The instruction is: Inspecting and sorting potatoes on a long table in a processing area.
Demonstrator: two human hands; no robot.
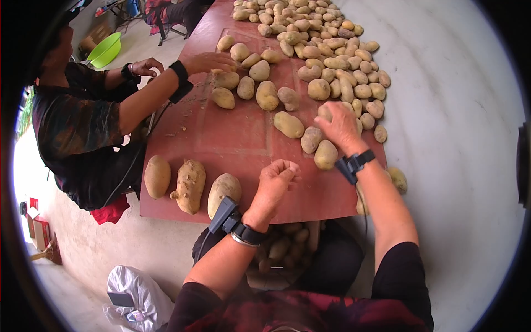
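Many potatoes (327, 50) lie in a heap along the right and far side of a red table (236, 133). My right hand (342, 126) is on a potato (325, 112) at the near edge of the heap; its fingertips are partly hidden. My left hand (280, 178) is over the near part of the table with fingers curled, and whether anything is in them does not show. Left of it, a large pale potato (224, 193), a knobbly potato (191, 186) and a smooth oval potato (157, 177) form a row. Larger potatoes (289, 124) are spread across the middle.
A co-worker's hand (211, 63) reaches over potatoes at the table's far left. Below the near edge, a container of potatoes (316, 236) sits between my legs. A white sack (139, 290) stands on the floor at lower left, a green basin (105, 50) farther back. A wall rises at right.
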